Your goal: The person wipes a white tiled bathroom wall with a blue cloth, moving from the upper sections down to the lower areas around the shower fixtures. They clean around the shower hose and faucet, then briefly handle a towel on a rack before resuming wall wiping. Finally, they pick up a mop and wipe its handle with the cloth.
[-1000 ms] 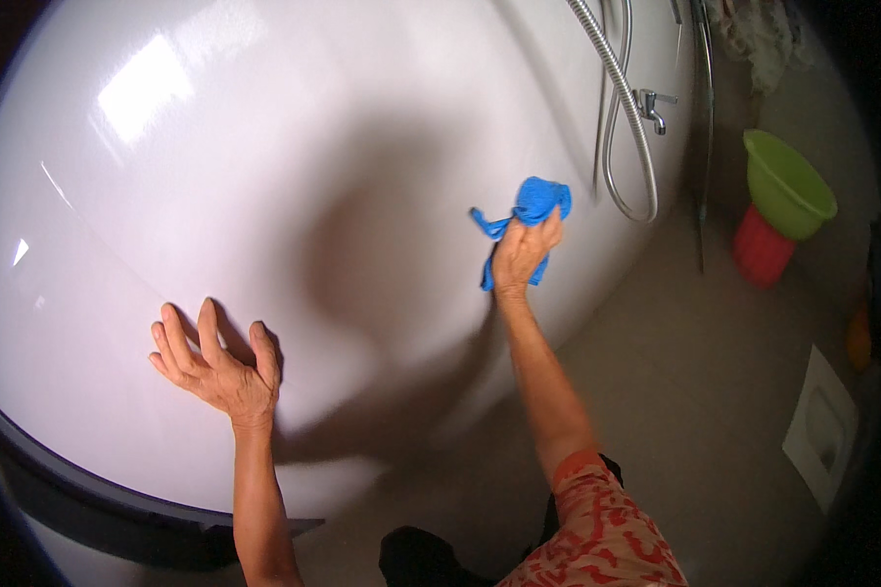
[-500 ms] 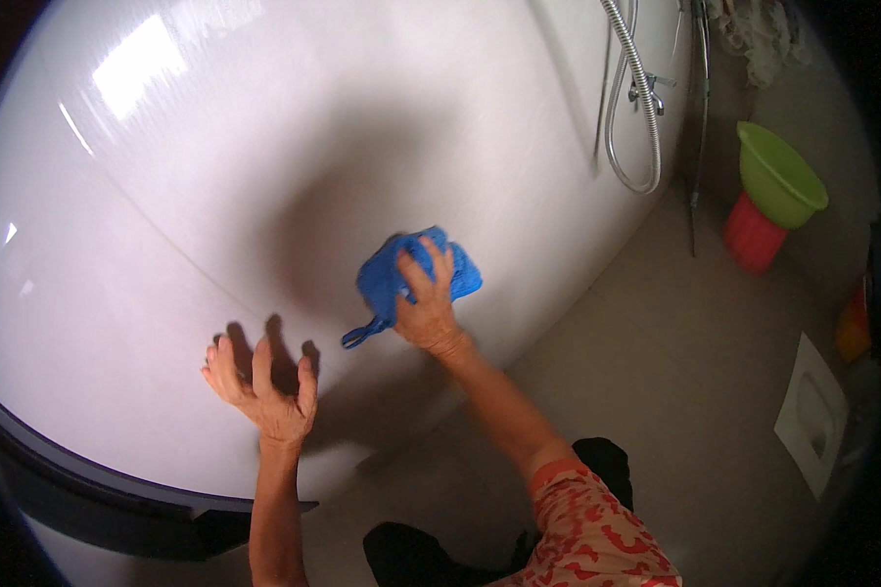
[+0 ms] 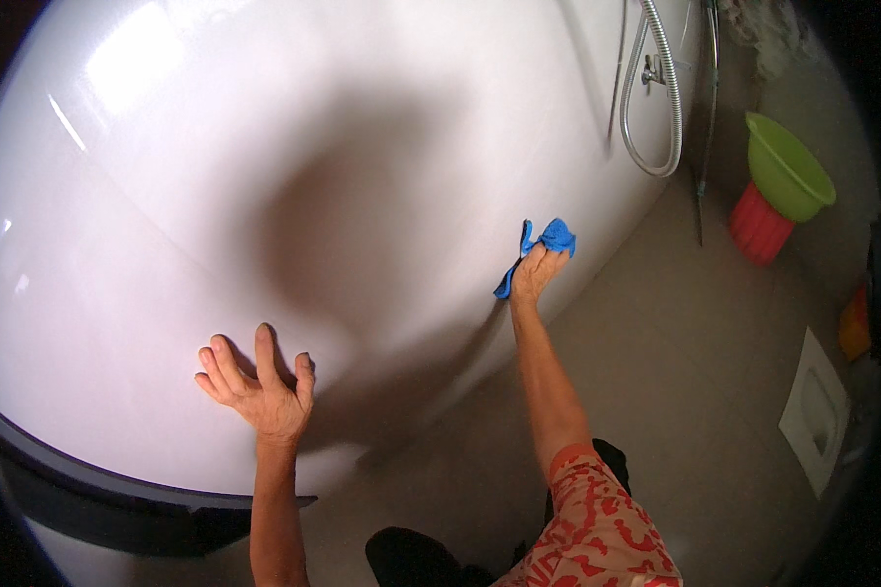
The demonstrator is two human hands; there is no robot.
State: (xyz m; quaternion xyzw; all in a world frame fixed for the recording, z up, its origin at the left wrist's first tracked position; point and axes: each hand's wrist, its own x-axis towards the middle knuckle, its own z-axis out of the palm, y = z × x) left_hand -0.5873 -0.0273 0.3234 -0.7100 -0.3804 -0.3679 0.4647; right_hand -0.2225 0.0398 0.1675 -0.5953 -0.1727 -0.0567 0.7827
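Observation:
My right hand (image 3: 536,274) is closed round a blue cleaning cloth (image 3: 558,237) against the lower right of the glossy white wall (image 3: 440,176). Part of the cloth bunches above my fingers, and a darker-edged fold hangs out to the left of the hand. My left hand (image 3: 264,391) has its fingers spread, with the fingertips at the wall on the left and nothing held. Shadows of my head and arms fall across the wall between and above the hands.
A metal shower hose (image 3: 671,108) and a tap (image 3: 653,70) are at the upper right. Beyond them, a green basin (image 3: 791,171) sits on a red bucket (image 3: 760,227). A white squat toilet (image 3: 814,411) is set in the grey floor (image 3: 675,362). A dark ledge (image 3: 117,509) borders the lower left.
My right hand has moved right along the wall with the cloth, which is now bunched instead of spread under the palm. The left hand stays nearly in place, its fingertips closer to the wall.

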